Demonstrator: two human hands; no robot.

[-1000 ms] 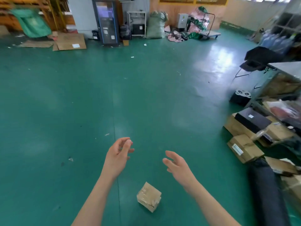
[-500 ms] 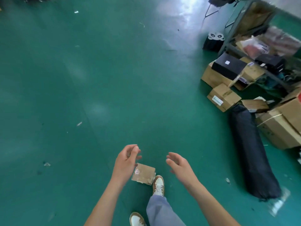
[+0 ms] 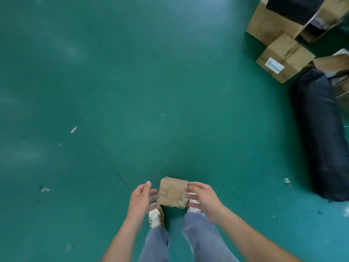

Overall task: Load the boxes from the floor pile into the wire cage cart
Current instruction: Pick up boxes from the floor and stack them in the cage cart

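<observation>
A small taped cardboard box (image 3: 172, 192) sits between my two hands, just above my shoes. My right hand (image 3: 204, 198) grips its right edge with curled fingers. The fingertips of my left hand (image 3: 141, 198) touch the box's left edge, with the thumb raised and the fingers fairly straight. More cardboard boxes (image 3: 285, 58) lie in a pile on the green floor at the upper right. The wire cage cart is out of view.
A long dark bag (image 3: 321, 133) lies on the floor to the right, beside the pile. A larger box holding a black item (image 3: 272, 25) stands at the top right. Small scraps of litter (image 3: 73, 129) dot the floor on the left.
My view has tipped down towards my feet. Both hands have closed in on the small box, and the right hand has taken hold of it.
</observation>
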